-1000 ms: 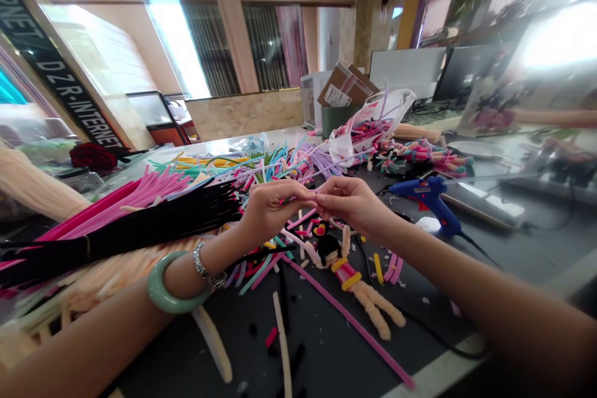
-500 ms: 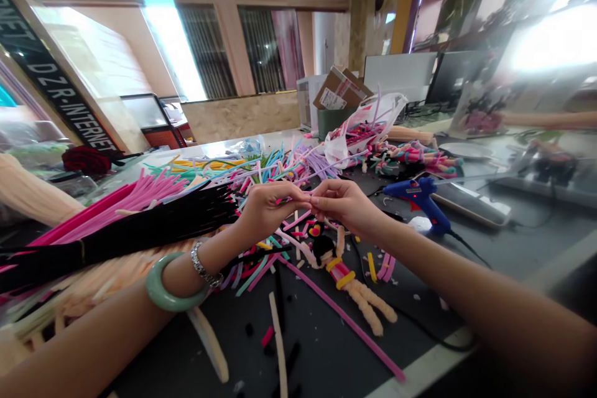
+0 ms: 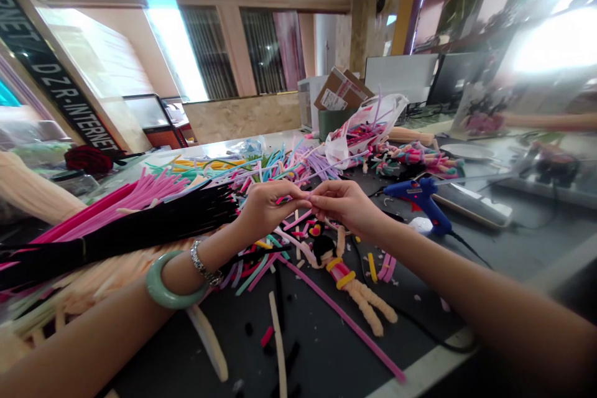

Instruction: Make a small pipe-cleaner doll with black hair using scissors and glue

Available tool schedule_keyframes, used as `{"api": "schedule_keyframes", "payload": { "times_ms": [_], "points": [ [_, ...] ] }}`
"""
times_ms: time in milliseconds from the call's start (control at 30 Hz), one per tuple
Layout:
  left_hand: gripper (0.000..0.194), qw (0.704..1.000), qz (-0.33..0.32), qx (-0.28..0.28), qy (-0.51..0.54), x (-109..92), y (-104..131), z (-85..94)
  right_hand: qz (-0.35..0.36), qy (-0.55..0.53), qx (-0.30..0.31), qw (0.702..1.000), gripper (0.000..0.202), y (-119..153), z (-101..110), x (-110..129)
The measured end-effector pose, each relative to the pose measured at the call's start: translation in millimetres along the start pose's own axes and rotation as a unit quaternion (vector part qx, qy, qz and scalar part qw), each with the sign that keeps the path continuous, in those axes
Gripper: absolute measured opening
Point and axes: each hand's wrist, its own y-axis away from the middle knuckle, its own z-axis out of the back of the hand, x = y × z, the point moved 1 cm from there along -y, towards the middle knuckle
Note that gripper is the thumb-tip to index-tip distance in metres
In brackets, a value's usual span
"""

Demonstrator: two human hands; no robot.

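Both hands meet at their fingertips above the middle of the table. My left hand point(image 3: 270, 205), with a green bangle point(image 3: 156, 280) on the wrist, is closed in a pinch. Against its fingertips, my right hand point(image 3: 342, 202) pinches too. Whatever lies between them is tiny and mostly hidden; a trace of pink shows there. Just below the hands lies a pipe-cleaner doll point(image 3: 342, 273) with black hair, a pink and yellow top and peach limbs. A long pink pipe cleaner point(image 3: 345, 317) runs diagonally beside it.
Bundles of black pipe cleaners point(image 3: 153, 224) and pink pipe cleaners point(image 3: 153, 189) lie at left. A blue glue gun point(image 3: 422, 199) stands at right, its cord trailing across the table. Behind are a plastic bag point(image 3: 338, 148) and a cardboard box point(image 3: 342, 90). Offcuts litter the dark tabletop point(image 3: 186, 367).
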Motion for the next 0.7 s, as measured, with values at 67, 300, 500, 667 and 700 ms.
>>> {"api": "schedule_keyframes", "payload": {
  "times_ms": [67,300,500,667,700],
  "points": [
    [0.009,1.000,-0.007,-0.017,0.005,-0.4,0.6,0.6,0.000,-0.001,-0.001,1.000,0.027,0.7,-2.6,3.1],
    [0.006,0.999,0.005,-0.032,0.028,-0.1,3.1,1.1,0.002,-0.016,-0.008,1.000,0.024,3.1,-7.6,8.0],
    [0.007,0.999,-0.032,-0.015,0.002,0.6,3.6,4.7,0.008,-0.022,-0.006,1.000,0.021,1.6,-5.6,2.4],
    [0.007,0.999,-0.031,-0.018,0.010,1.3,3.5,5.6,0.023,-0.025,0.008,0.999,0.023,-0.9,-3.2,0.7],
    [0.008,0.999,-0.019,-0.022,0.018,1.6,3.3,5.3,0.025,-0.026,0.013,0.999,0.023,-1.4,-2.5,0.5]
  ]
}}
